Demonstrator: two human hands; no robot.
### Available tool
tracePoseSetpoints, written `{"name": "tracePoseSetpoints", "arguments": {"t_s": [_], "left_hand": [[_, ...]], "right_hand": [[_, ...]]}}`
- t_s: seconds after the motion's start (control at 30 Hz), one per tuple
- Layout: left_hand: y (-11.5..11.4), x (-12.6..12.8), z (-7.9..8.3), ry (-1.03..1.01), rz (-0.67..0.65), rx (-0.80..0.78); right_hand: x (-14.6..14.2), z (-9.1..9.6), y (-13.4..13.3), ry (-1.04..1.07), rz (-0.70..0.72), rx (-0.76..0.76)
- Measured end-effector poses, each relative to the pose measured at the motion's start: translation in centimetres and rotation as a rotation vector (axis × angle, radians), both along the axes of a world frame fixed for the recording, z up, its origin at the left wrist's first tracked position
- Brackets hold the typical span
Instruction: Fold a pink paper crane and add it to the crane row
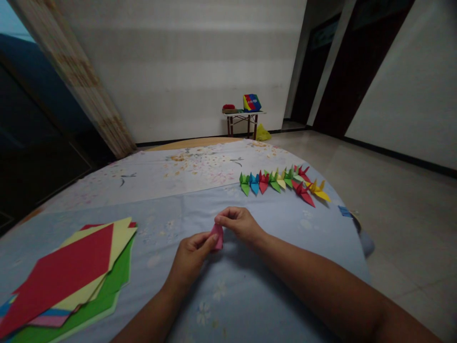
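Between my hands, just above the blue floral cloth, is a small piece of folded pink paper (218,236). My left hand (194,251) pinches its lower left side between thumb and fingers. The thumb and fingertips of my right hand (240,223) close on its upper tip. Part of the paper is hidden behind the left thumb. Off to the left lies a loose stack of coloured paper sheets (76,267), red on top with yellow and green below. Several folded paper cranes (263,181) in green, blue, red and yellow stand in a row at the right.
The round table (200,141) shows a wooden rim at its far side under a floral tablecloth (157,174). Against the wall stands a small side table (246,114) carrying a colourful box (252,103). A yellow bag (263,133) is on the floor beside it.
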State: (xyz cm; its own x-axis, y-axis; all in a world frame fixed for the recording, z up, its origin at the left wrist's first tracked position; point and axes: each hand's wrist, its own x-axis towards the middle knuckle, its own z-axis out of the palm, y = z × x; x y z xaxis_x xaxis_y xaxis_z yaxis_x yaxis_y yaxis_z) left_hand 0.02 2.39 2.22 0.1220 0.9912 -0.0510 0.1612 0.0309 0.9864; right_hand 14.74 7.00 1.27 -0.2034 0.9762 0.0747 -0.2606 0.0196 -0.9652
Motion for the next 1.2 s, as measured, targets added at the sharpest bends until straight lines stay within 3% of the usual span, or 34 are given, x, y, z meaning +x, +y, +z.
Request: {"name": "tracePoseSetpoints", "arguments": {"t_s": [0.3, 0.47, 0.57, 0.77, 0.87, 1.2], "left_hand": [[0.5, -0.3, -0.6, -0.049, -0.019, -0.068], [0.9, -0.6, -1.0, -0.119, -0.004, -0.146], [1.1, -0.8, -1.5, -0.16, 0.016, -0.163], [1.3, -0.8, -2.5, -0.215, -0.012, -0.093], [1.4, -0.8, -2.7, -0.238, -0.027, -0.089], [0.8, -1.0, -2.1, -0.285, -0.106, -0.108]], "right_hand": [[0.1, -0.4, 0.5, 0.014, -0.003, 0.0], [0.6, -2.1, 2.2, 0.013, -0.126, -0.018], [0.8, -3.0, 2.8, -0.087, -0.171, 0.055], [0.2, -2.9, 1.5, -0.343, -0.005, 0.306], [-0.1, -3.0, 1.0, -0.383, 0.069, 0.291], [-0.1, -3.6, 1.0, -0.361, 0.065, 0.267]]}}
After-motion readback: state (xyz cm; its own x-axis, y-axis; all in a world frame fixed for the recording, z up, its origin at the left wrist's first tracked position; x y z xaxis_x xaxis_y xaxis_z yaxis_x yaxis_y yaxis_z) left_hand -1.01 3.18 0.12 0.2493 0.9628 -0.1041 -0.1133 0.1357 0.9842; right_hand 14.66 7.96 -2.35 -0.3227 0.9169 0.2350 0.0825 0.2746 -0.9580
